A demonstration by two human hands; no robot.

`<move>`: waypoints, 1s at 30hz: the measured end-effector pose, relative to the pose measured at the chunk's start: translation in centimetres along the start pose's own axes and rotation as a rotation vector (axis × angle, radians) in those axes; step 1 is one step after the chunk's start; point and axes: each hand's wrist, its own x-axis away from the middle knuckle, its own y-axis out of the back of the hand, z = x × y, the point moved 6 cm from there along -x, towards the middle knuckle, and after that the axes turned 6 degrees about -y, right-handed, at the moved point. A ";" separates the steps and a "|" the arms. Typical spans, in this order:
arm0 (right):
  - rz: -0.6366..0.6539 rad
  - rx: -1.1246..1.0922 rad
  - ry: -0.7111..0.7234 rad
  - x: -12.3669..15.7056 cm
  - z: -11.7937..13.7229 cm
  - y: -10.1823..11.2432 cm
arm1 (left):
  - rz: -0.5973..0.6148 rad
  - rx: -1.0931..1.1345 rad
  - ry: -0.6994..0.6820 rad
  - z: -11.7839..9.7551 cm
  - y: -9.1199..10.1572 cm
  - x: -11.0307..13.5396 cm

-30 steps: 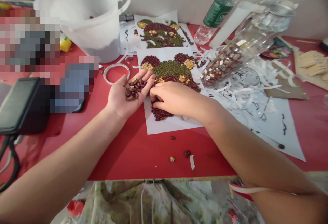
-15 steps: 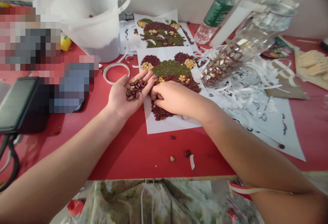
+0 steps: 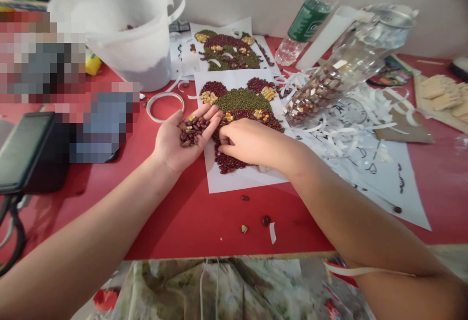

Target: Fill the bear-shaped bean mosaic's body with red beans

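Note:
My left hand (image 3: pixel 179 142), palm up and lightly cupped, carries a small heap of dark red beans (image 3: pixel 193 130) with a few yellow kernels among them. Beside it, my right hand (image 3: pixel 250 140) reaches over a bean picture (image 3: pixel 243 100) on white paper, its fingers curled together and pointing down. What those fingertips hold, if anything, is hidden. The picture has two round red-bean ears, a green-bean band, yellow kernel patches and red beans below. Part of its lower area lies behind my right hand.
A white bucket (image 3: pixel 113 32) stands back left, near a tape ring (image 3: pixel 165 107). Behind lies a second bean picture (image 3: pixel 230 49). To the right are a tilted clear bottle of beans (image 3: pixel 321 88), a green-labelled bottle (image 3: pixel 309 20) and paper strips (image 3: pixel 340 120). Loose beans (image 3: pixel 265 220) lie near the front edge.
My right hand's fingers have shifted very slightly over the picture. My left hand keeps its cupped pose with the beans. The whole view has moved a little.

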 end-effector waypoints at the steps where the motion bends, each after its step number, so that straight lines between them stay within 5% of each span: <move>1: 0.009 0.018 0.005 0.0 0.0 0.0 | -0.004 0.001 -0.001 0.0 0.0 0.0; 19: 0.085 -0.024 0.025 -0.4 -0.6 -0.2 | 0.005 -0.045 -0.016 0.0 0.0 -0.1; 30: -0.071 -0.045 -0.094 -1.0 -2.3 -0.4 | 0.035 -0.040 -0.016 -0.1 -0.1 0.1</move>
